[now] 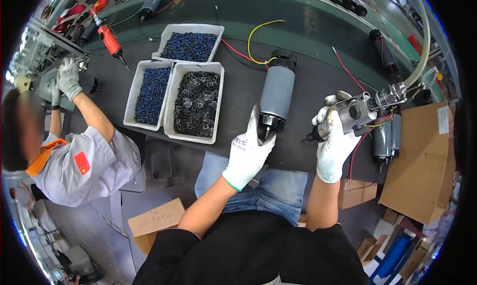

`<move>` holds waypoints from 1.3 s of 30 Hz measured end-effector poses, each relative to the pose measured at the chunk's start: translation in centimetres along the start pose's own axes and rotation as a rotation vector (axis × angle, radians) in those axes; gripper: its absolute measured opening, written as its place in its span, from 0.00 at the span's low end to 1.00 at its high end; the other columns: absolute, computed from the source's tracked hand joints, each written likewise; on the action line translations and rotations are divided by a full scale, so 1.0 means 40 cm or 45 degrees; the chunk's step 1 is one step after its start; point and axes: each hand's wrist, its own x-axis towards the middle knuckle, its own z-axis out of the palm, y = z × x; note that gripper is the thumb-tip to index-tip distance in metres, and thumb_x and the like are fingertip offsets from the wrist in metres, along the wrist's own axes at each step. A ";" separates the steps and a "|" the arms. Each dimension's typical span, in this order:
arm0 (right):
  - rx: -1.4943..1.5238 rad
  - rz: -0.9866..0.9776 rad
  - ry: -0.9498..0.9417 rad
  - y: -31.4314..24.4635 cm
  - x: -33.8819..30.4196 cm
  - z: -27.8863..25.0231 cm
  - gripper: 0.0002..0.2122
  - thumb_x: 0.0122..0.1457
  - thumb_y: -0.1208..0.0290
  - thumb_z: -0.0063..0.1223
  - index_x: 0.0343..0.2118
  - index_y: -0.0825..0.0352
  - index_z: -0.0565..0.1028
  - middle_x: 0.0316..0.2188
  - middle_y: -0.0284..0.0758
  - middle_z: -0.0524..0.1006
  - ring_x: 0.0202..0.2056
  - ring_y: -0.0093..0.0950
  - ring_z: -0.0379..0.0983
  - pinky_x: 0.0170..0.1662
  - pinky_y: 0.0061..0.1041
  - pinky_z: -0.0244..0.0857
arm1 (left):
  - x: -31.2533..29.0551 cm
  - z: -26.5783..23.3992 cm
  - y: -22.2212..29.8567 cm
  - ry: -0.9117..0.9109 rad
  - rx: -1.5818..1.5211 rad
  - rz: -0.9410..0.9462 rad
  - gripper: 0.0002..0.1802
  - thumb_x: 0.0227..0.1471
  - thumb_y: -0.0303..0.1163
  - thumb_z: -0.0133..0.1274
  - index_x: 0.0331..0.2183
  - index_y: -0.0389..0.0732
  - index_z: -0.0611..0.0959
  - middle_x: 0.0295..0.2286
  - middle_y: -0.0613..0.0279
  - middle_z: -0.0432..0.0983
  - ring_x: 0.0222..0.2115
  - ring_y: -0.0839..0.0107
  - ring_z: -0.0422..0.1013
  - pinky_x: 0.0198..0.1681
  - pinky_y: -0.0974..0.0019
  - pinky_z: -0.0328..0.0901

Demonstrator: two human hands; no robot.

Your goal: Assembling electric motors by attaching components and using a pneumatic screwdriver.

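Left hand (248, 153) grasps the lower end of a grey cylindrical motor (277, 93); right hand (336, 148) clasps a metal pneumatic tool (354, 112).

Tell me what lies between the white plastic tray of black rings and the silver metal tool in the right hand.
The head view shows a grey cylinder with black ends there, its near end held by the white-gloved left hand.

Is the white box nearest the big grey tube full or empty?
Not empty: small dark rings spread from wall to wall inside the white box. I can't tell how deep they go, so maybe not completely full.
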 end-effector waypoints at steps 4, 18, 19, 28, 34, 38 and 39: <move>0.042 -0.061 0.010 0.024 -0.005 -0.019 0.21 0.59 0.86 0.59 0.55 0.73 0.71 0.38 0.40 0.80 0.29 0.21 0.77 0.30 0.20 0.74 | -0.013 0.025 -0.018 0.066 0.083 0.037 0.48 0.54 0.34 0.62 0.69 0.37 0.57 0.24 0.51 0.80 0.20 0.59 0.78 0.28 0.60 0.72; -0.121 0.030 -0.025 0.076 0.013 -0.025 0.22 0.62 0.78 0.60 0.59 0.73 0.68 0.44 0.42 0.76 0.31 0.24 0.75 0.33 0.25 0.73 | -0.007 0.013 -0.024 0.199 0.229 0.048 0.48 0.50 0.34 0.68 0.68 0.38 0.64 0.30 0.52 0.84 0.25 0.65 0.81 0.33 0.66 0.75; -0.125 0.009 -0.028 0.083 0.013 -0.021 0.22 0.62 0.78 0.60 0.59 0.73 0.68 0.44 0.42 0.76 0.30 0.24 0.75 0.33 0.24 0.73 | -0.014 -0.001 -0.012 0.175 0.283 0.031 0.47 0.49 0.34 0.68 0.67 0.39 0.65 0.30 0.52 0.83 0.24 0.66 0.80 0.32 0.66 0.75; -0.052 0.001 -0.031 0.085 0.029 -0.055 0.22 0.57 0.89 0.57 0.56 0.73 0.72 0.41 0.40 0.80 0.32 0.19 0.76 0.33 0.17 0.73 | 0.240 -0.347 0.029 0.684 0.806 0.464 0.20 0.51 0.38 0.66 0.46 0.41 0.87 0.36 0.54 0.84 0.33 0.60 0.80 0.40 0.61 0.73; -0.056 0.029 -0.062 0.100 0.020 -0.023 0.20 0.61 0.84 0.54 0.56 0.71 0.70 0.41 0.38 0.78 0.27 0.18 0.73 0.29 0.17 0.69 | 0.607 -0.474 -0.170 0.239 1.352 0.422 0.19 0.51 0.45 0.63 0.41 0.45 0.89 0.40 0.53 0.85 0.43 0.55 0.79 0.50 0.53 0.71; -0.065 0.033 -0.034 0.096 0.022 -0.032 0.19 0.61 0.85 0.54 0.55 0.71 0.71 0.40 0.36 0.79 0.26 0.17 0.73 0.28 0.16 0.68 | 0.641 -0.427 -0.166 0.203 1.404 0.370 0.16 0.50 0.43 0.64 0.40 0.46 0.89 0.39 0.56 0.84 0.44 0.56 0.79 0.50 0.53 0.71; -0.067 0.041 -0.036 0.094 0.024 -0.032 0.19 0.61 0.85 0.54 0.55 0.71 0.71 0.40 0.36 0.79 0.26 0.17 0.73 0.28 0.16 0.67 | 0.639 -0.423 -0.160 0.212 1.433 0.356 0.16 0.49 0.42 0.65 0.39 0.47 0.89 0.38 0.58 0.84 0.44 0.57 0.79 0.49 0.53 0.72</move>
